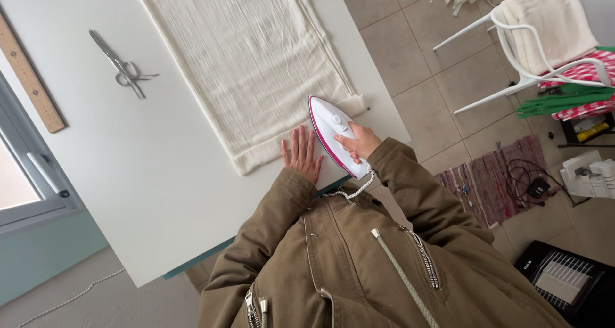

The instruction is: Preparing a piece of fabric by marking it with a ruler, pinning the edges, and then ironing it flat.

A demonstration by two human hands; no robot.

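A long cream fabric (250, 59) lies flat on the white table (147, 174). My right hand (359, 141) grips the handle of a white iron with a pink rim (330, 126), which rests on the fabric's near corner. Just left of the iron, my left hand (301, 154) lies flat with fingers spread on the fabric's near edge. Both arms wear olive jacket sleeves.
Metal scissors (122, 65) and a wooden ruler (29, 78) lie on the table's far side by a window frame (38, 180). A white chair (538, 52) with folded cloth, a striped rug (493, 180), cables and a dark heater (564, 277) occupy the tiled floor at right.
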